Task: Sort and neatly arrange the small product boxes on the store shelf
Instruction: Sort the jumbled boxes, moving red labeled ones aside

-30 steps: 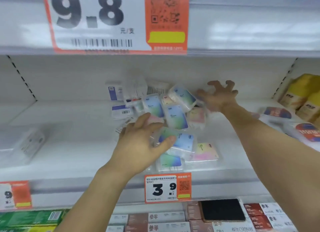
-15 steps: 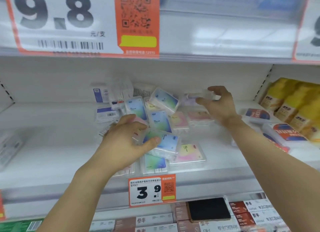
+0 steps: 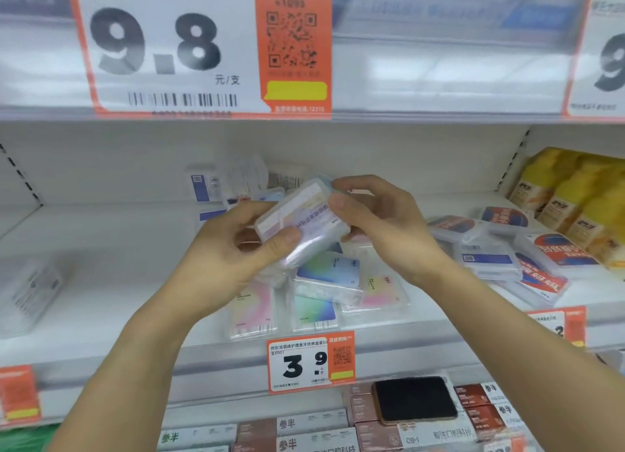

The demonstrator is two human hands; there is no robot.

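White store shelf (image 3: 101, 248), lit bright, under the front edge of an upper shelf carrying a big orange-bordered price tag (image 3: 169, 49) marked 9.8. Below, on the shelf lip, a smaller price tag (image 3: 309, 363) marked 3.9.

Held up in front of the shelf, above the heap: one clear plastic box (image 3: 299, 220), tilted, its printed label facing the camera, text blurred. Gripped from both ends. Left hand (image 3: 230, 255) curled around the lower left end, thumb pressed on the front face near the bottom corner, fingers wrapped behind and underneath. Right hand (image 3: 378, 221) closed on the upper right end, thumb on the front edge, index finger hooked over the top corner, remaining fingers folded behind. Possibly a second box stacked behind the first; could not tell through the blur.

Lying directly beneath the hands, on the shelf: a loose pile of small boxes (image 3: 324, 282) with pastel gradient labels, overlapping at odd angles, some flat, some propped on others. Further back against the rear wall, more boxes (image 3: 206, 188) showing blue-and-white backs.

Off to the right, well apart from the hands: clear boxes with red and blue labels (image 3: 541, 259), scattered, and beside them yellow packets (image 3: 575, 194) standing upright.

On the lower shelf, a dark phone (image 3: 416, 399) resting flat on rows of cartons (image 3: 314, 434)
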